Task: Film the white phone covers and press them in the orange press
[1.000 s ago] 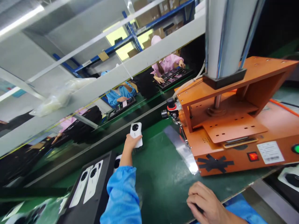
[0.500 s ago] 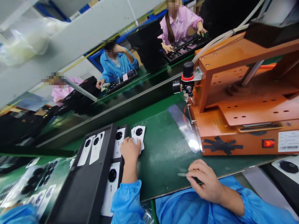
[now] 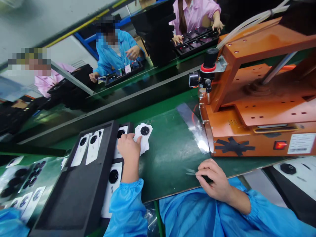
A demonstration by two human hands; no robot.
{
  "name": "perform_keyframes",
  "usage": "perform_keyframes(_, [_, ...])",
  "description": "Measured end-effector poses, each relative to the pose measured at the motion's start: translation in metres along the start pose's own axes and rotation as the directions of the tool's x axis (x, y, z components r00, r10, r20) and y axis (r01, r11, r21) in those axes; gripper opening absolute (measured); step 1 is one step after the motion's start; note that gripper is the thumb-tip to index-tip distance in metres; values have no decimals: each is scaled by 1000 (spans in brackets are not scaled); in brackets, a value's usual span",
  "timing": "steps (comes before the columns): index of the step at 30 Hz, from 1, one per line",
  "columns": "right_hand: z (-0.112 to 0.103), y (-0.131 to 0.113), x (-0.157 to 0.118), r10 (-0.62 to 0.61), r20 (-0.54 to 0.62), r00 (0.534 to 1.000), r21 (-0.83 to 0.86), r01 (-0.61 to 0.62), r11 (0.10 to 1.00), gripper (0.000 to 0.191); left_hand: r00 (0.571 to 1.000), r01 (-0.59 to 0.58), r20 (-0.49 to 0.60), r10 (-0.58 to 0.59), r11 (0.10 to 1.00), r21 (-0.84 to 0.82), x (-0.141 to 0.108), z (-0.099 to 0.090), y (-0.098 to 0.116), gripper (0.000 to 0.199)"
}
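Observation:
My left hand (image 3: 129,148) is at the left edge of a small pile of white cards with black round camera patches (image 3: 145,131), thumb on the pile; what its curled fingers hold is partly hidden. Beside it, a black foam tray holds white cards in its slots (image 3: 113,177). To the right, my right hand (image 3: 213,179) pinches a thin clear strip (image 3: 191,172) between thumb and fingertips, just above the green table (image 3: 168,164).
An orange press machine (image 3: 247,138) with a pressure gauge stands at the right. Clear film (image 3: 194,126) lies beside it. A larger black tray (image 3: 71,197) is at the left. Several people sit across the bench. A blue sleeve (image 3: 12,222) shows at lower left.
The view has shifted, so the trays and cards sit further left and a little higher. The top cards in the pile look turned and more fanned. My right hand keeps its pinch.

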State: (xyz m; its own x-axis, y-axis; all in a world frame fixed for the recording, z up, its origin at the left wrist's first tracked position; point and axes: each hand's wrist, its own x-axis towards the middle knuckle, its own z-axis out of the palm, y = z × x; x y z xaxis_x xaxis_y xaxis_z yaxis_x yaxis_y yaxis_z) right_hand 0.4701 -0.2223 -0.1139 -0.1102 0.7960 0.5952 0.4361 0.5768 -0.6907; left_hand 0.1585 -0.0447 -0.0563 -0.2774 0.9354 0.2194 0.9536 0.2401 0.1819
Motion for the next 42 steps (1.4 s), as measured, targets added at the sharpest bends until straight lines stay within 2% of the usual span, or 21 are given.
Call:
perform_keyframes(2, [-2, -1, 0, 25, 3, 1000, 12, -25, 1000, 18, 1000, 8, -29, -10, 996, -86, -6, -17, 0, 27])
perform_keyframes(4, [-6, -5, 3, 85, 13, 996, 40, -86, 995, 16, 998, 10, -55, -21, 980, -199, -19, -33, -1, 31])
perform_keyframes(7, [-9, -15, 18, 231, 11, 973, 125, -231, 965, 9, 999, -31, 21, 43, 914, -404, -54, -42, 4, 47])
perform_keyframes(9, [-5, -20, 36, 351, 6, 936, 190, -345, 919, 7, 974, -35, 168, 151, 836, -548, -87, -32, 15, 53])
perform_keyframes(12, [8, -13, 68, 503, 51, 863, 261, -498, 827, 13, 917, 43, 327, 230, 757, -652, -140, -3, 36, 40])
perform_keyframes(14, [18, 0, 85, 552, 74, 831, 282, -548, 787, 14, 931, 32, 309, 195, 799, -601, -168, 13, 45, 33])
perform_keyframes(16, [26, 14, 96, 574, 60, 816, 270, -567, 778, 13, 964, -77, 194, 179, 894, -440, -185, 19, 45, 36])
perform_keyframes(18, [28, 23, 101, 584, 46, 810, 237, -577, 782, 12, 972, -200, 59, 227, 933, -301, -192, 17, 35, 46])
perform_keyframes(19, [28, 26, 102, 585, 47, 810, 222, -580, 784, 12, 956, -281, 0, 292, 919, -277, -194, 14, 29, 50])
perform_keyframes(21, [27, 28, 104, 579, 68, 812, 202, -580, 789, 12, 875, -473, -71, 478, 818, -328, -198, 9, 16, 55])
perform_keyframes(23, [27, 26, 105, 565, 96, 819, 186, -573, 799, 13, 751, -634, -90, 655, 676, -375, -203, 7, 10, 56])
perform_keyframes(24, [28, 25, 105, 556, 110, 824, 175, -567, 805, 13, 706, -676, -85, 703, 633, -378, -207, 8, 10, 57])
perform_keyframes(25, [29, 23, 105, 545, 124, 829, 161, -559, 813, 12, 689, -692, -81, 720, 621, -367, -211, 11, 11, 56])
perform_keyframes(28, [37, 17, 102, 497, 174, 850, 95, -516, 851, 9, 726, -672, -104, 679, 670, -317, -220, 19, 20, 52])
perform_keyframes(31, [45, 12, 100, 471, 243, 848, -14, -483, 876, 10, 753, -650, -124, 646, 703, -289, -222, 25, 26, 52])
perform_keyframes(37, [54, 6, 99, 491, 344, 801, -218, -440, 871, 12, 742, -667, -159, 651, 692, -276, -218, 24, 25, 57])
perform_keyframes(42, [58, 9, 98, 478, 297, 826, -275, -406, 872, 11, 744, -665, -154, 650, 696, -271, -218, 24, 26, 57])
